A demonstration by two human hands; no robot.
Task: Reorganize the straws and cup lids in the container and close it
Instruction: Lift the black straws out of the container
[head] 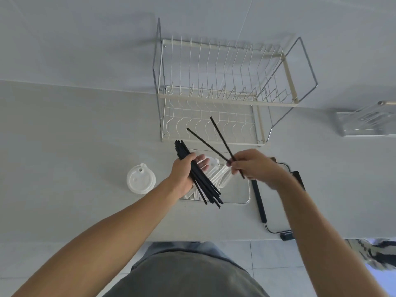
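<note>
While standing at the pale counter [75, 129] and looking down over both bare forearms: gripping a thick bundle of black straws [198, 175] in the left hand [184, 173], thumb curled over the bundle, fingers reaching out nearly straight beneath it, the bundle slanting from upper left to lower right with its lower ends fanning out past the near rim of the container. Pinching two single black straws [211, 143] in the right hand [256, 167], fingertips closed tightly round them near their lower ends, the pair crossing just above the fingers and splaying upward toward the rack. Hovering both hands above the clear container [246, 199], a shallow, transparent tray sitting on the counter near its front edge. Holding, inside that container, a loose heap of white paper-wrapped straws [216, 177] lying at an angle, with a white rounded piece showing at the far end between the hands, too hidden to tell whether a lid. Resting well left of the container, a stack of white cup lids [141, 181], apart from everything else. Lying just right of the container, its clear lid [276, 209] with black clasps, flat on the counter. Standing behind, a two-tier wire dish rack [225, 91]; sitting far right, a clear box [368, 123].
</note>
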